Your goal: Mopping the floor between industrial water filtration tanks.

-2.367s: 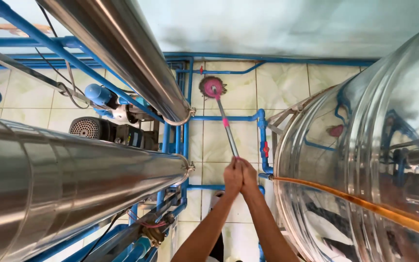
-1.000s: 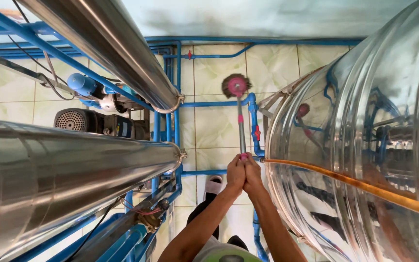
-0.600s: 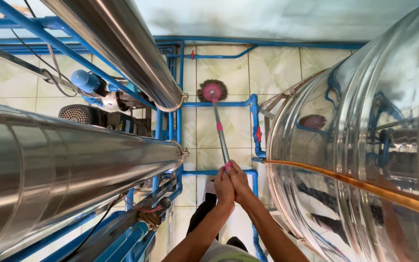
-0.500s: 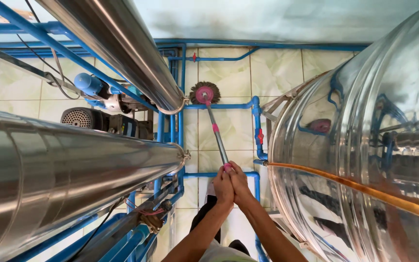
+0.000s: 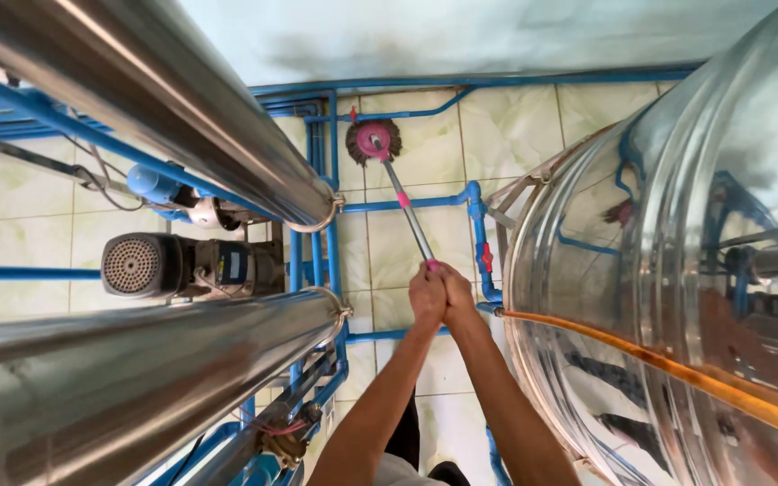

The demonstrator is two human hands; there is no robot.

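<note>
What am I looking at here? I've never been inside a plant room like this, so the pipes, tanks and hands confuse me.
The view comes from a camera on the person's head, looking down. Both hands, left hand and right hand, clasp the end of a long mop handle. Its round pink-capped mop head rests on the tiled floor. A large shiny steel tank stands on the right, steel cylinders on the left, with blue pipes and a pump motor between.

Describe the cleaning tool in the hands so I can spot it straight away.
Start at the big shiny steel tank on the right, then look left to the tiled floor in the gap. There the left hand and right hand grip a long-handled mop. Its round pink hub ringed by dark bristles is the only non-blue thing among the blue pipes.
</note>
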